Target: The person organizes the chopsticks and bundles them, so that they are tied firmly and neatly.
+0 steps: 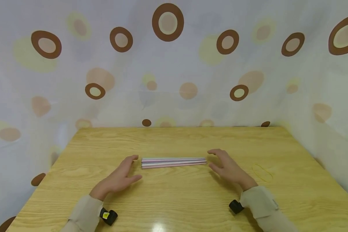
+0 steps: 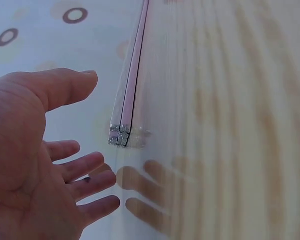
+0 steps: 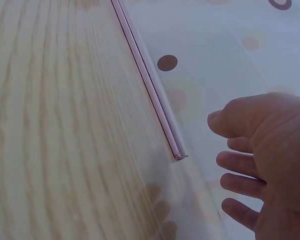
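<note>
A flat bundle of long, thin, straw-like sticks (image 1: 174, 162), striped pink, white and dark, lies crosswise on the wooden table. Just off its left end is my left hand (image 1: 120, 177), thumb and fingers spread apart with nothing between them. My right hand (image 1: 226, 166) is held the same way by the opposite end, also holding nothing. In the left wrist view, the sticks' near ends (image 2: 121, 135) look shiny and crinkled, apart from the left fingers (image 2: 92, 187). The right wrist view shows a pink stick (image 3: 154, 95) along the bundle's edge, with the right thumb (image 3: 229, 117) to its right.
A thin yellow rubber band (image 1: 262, 172) lies on the table to the right of my right hand. Behind the wooden table (image 1: 174, 199) and along its sides hangs a pale sheet (image 1: 174, 64) with brown rings and spots. Each wrist wears a small black camera (image 1: 110, 217).
</note>
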{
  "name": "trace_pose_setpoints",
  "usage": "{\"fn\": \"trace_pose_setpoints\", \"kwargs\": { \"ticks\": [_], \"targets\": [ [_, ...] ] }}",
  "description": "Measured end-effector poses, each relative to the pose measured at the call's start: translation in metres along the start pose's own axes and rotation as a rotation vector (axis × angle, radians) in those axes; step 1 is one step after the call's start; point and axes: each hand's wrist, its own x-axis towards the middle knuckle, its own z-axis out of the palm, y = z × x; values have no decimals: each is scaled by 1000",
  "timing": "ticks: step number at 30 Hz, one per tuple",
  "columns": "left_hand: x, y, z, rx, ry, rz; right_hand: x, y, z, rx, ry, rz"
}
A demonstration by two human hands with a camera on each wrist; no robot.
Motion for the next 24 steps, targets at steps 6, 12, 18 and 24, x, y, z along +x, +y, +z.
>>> {"fn": "trace_pose_setpoints", "kwargs": {
  "ticks": [6, 12, 18, 24],
  "targets": [
    [10, 2, 3, -4, -5, 37, 6, 1, 5, -4, 8, -20],
    [19, 6, 10, -7, -14, 64, 9, 4, 9, -16, -17, 5],
    [27, 5, 14, 0, -13, 60, 14, 6, 11, -17, -54, -36],
    [28, 0, 13, 24, 6, 50, 19, 9, 18, -61, -35, -92]
  ]
}}
